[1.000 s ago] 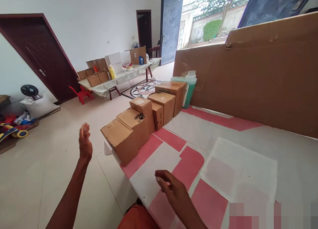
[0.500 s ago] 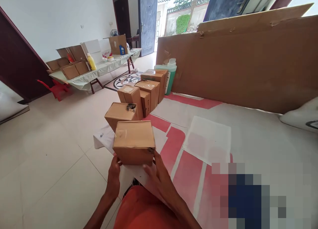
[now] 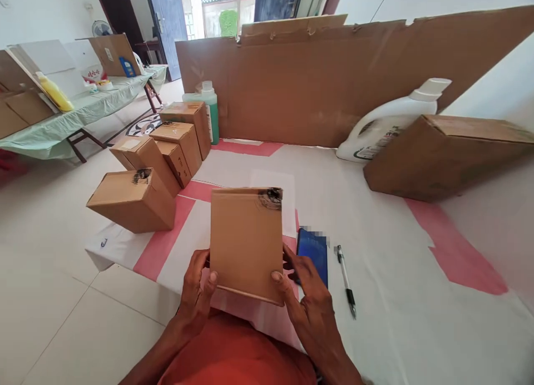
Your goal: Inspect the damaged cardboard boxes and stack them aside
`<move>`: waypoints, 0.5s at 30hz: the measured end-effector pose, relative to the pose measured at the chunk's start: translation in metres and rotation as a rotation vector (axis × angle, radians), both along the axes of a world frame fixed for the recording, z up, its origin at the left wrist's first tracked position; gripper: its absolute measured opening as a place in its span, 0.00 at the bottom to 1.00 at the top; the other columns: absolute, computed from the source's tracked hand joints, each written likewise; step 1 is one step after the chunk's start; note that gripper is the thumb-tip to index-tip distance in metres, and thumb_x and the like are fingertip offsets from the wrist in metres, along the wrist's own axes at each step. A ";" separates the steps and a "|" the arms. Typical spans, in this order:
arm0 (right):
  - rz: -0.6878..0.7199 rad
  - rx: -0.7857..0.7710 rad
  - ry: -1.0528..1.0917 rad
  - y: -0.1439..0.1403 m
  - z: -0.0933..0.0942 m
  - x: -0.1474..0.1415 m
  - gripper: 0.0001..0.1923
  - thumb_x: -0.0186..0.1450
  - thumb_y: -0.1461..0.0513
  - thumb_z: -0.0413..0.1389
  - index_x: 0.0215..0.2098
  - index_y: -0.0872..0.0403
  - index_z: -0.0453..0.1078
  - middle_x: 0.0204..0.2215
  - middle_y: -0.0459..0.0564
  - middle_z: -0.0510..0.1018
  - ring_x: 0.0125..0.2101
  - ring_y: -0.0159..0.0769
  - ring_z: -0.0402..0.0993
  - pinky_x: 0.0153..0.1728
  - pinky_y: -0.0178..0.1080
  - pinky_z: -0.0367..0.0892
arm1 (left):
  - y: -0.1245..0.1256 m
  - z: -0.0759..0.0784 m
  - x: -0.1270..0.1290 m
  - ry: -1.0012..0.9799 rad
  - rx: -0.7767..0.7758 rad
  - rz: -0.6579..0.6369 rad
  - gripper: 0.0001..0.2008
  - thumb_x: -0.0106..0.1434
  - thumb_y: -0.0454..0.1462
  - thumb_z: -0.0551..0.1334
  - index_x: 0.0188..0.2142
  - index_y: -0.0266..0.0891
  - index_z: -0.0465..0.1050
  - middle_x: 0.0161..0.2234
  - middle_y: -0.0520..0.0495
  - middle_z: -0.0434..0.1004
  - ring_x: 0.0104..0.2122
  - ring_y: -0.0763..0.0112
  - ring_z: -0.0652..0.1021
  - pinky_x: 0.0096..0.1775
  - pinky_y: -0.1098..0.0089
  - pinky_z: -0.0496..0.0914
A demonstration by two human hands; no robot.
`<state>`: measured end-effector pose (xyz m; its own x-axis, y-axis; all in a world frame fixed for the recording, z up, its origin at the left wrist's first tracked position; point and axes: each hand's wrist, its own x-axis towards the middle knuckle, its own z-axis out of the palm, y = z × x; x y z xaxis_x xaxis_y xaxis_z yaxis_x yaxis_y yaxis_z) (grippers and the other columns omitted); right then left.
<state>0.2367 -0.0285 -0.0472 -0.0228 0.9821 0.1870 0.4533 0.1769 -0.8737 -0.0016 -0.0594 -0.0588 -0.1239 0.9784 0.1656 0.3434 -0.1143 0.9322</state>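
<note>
Pale floor tiles (image 3: 50, 296) surround a work table (image 3: 417, 274) under a matte white sheet with flat red patches. Behind it stands a tall, creased sheet of corrugated cardboard (image 3: 317, 84). At the right lies a long brown carton (image 3: 442, 157), with a glossy white plastic jug (image 3: 387, 132) lying on its side just behind it. Along the left edge runs a row of small taped cartons (image 3: 146, 168), ending at a green bottle (image 3: 211, 112).

The held box (image 3: 247, 241) — smooth brown card, rectangular, with a black smudge at one corner — sits above the table's near edge, gripped at its lower corners between the left hand (image 3: 198, 290) and the right hand (image 3: 311, 299), fingers pressed to its sides. Just beside the right hand lie a dark blue phone (image 3: 314, 254) and a slim pen (image 3: 345, 274).

Half a second earlier the box showed its taped top and front face; its broad face now tilts toward the camera — and the view has swung rightward.
</note>
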 end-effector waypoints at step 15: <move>0.104 0.080 0.261 0.014 0.039 0.000 0.33 0.77 0.37 0.46 0.67 0.43 0.75 0.50 0.55 0.82 0.48 0.49 0.80 0.48 0.50 0.78 | 0.022 0.041 -0.010 -0.226 -0.013 0.143 0.29 0.69 0.63 0.62 0.49 0.43 0.82 0.45 0.43 0.80 0.47 0.55 0.77 0.48 0.61 0.72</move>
<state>0.2365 -0.0148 -0.0084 -0.0632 0.9588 0.2768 0.1909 0.2838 -0.9397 -0.0116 -0.0375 -0.0176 -0.2937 0.9501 0.1055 0.1384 -0.0669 0.9881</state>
